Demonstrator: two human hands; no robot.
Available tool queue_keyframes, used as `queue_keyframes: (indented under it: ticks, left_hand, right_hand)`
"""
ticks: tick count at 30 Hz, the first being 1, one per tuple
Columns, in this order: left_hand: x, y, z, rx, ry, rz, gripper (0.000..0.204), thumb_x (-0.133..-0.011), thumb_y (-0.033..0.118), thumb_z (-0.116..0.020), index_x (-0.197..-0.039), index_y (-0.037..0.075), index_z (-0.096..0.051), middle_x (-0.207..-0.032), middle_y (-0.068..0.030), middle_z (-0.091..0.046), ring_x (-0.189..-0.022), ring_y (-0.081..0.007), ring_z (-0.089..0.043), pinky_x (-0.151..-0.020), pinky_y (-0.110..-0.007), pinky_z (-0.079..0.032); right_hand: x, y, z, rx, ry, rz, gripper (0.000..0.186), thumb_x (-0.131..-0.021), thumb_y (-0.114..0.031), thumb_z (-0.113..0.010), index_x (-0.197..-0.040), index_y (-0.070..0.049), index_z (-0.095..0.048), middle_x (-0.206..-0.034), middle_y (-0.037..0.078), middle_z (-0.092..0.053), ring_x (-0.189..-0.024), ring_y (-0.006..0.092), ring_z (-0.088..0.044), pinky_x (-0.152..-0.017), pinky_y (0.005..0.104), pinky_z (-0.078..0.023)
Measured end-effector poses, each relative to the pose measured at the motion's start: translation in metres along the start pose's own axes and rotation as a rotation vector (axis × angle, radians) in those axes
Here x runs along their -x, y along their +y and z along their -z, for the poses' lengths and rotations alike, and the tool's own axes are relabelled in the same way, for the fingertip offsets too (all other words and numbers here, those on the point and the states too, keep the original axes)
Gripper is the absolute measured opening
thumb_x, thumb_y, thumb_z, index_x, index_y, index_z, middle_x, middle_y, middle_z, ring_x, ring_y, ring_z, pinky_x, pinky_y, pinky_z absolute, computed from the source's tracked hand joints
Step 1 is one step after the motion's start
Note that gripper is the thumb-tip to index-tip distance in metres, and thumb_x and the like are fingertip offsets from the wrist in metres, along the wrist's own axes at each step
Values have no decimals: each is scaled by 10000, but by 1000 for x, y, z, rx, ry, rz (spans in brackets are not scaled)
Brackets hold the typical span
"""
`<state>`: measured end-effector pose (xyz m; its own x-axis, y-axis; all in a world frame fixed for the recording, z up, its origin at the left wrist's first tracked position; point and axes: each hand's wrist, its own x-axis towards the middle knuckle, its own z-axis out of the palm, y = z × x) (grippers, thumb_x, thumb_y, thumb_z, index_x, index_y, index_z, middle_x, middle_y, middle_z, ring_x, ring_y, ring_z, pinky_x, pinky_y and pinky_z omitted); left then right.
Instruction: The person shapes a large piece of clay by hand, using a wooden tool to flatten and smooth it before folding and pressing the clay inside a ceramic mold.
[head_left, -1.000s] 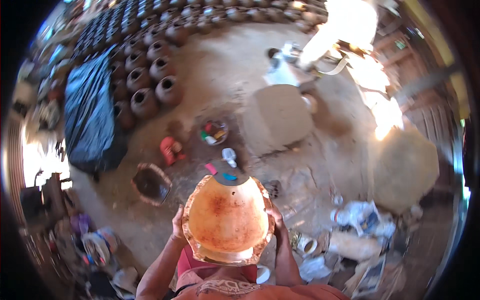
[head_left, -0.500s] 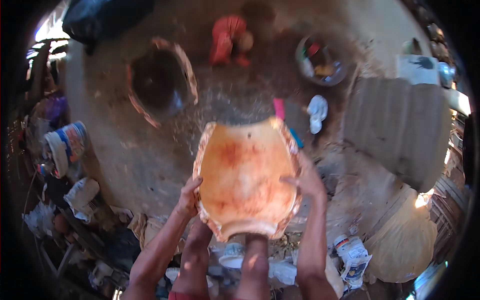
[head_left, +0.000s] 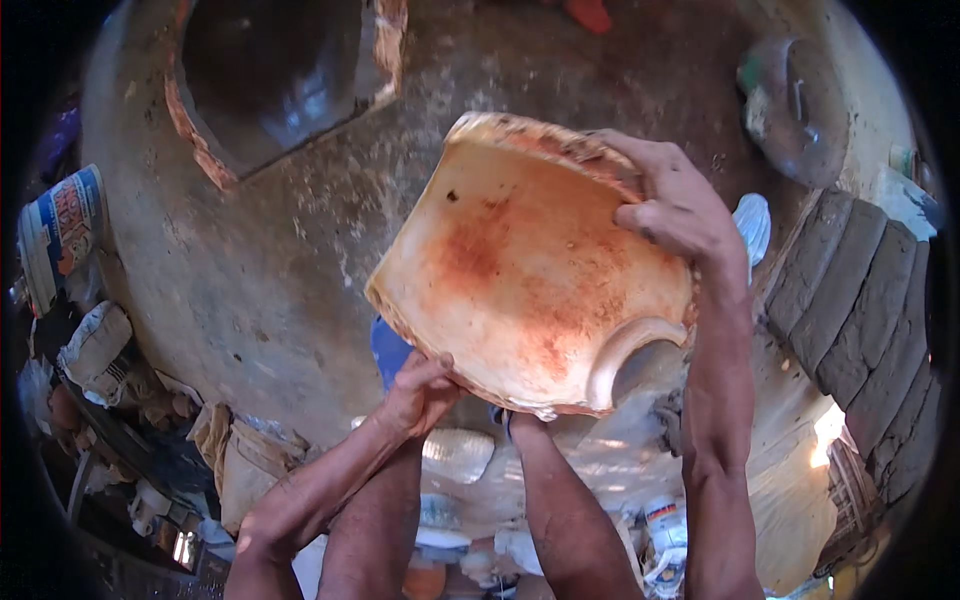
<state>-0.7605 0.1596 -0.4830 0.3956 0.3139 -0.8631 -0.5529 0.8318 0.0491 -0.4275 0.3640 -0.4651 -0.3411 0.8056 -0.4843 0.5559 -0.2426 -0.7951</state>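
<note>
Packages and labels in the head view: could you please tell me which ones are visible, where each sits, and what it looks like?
Printed sack: far left edge, rolled or bulging, white with blue bands and orange-red print.
Plain sack: just below it, lumpy, dirty white, no print readable.
Small labelled packet: bottom, between the legs and the right forearm, white with blue and red marks.
No signs or screens visible.

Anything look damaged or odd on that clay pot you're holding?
The clay pot looks uneven: its upper rim is ragged and dark-flecked, with orange-red stains across its pale wall. Both hands, left hand and right hand, hold it tilted.
</note>
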Motion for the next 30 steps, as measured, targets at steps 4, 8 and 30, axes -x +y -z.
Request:
queue_keyframes:
  ticks: [4, 8, 30]
  left_hand:
    - [-11, -7, 7, -58, -78, 105, 835, -887, 301, -792, -1550, 36, -361, -1482, -156, -552, -1370, -346, -537, -1183, -548, -404]
    - [-22, -10, 23, -17, -247, 213, 816, -900, 333, -793, -1527, 2, -388, -1502, -225, -520, -1397, -371, -515, -1223, -529, -374]
    - [-33, 183, -87, -1741, 248, -1596, 457, -837, 152, -836, -1237, -2, -676, -1075, -157, -747, -881, -275, -732, -788, -375, -595]
  right_hand:
    - [-51, -2, 0, 175, -146, 205, 688, -648, -105, -577, -1328, -20, -640, -1189, 268, -700, -1101, 422, -680, -946, 442, -549]
    - [-81, -21, -12, 304, -213, 206, 680, -645, -93, -580, -1317, -82, -680, -1182, 235, -717, -1097, 419, -681, -960, 467, -551]
    - [-33, -40, -55, 388, 493, 651, 365, -805, -102, -665, -1163, -44, -713, -1115, 192, -723, -1066, 366, -687, -967, 467, -543]
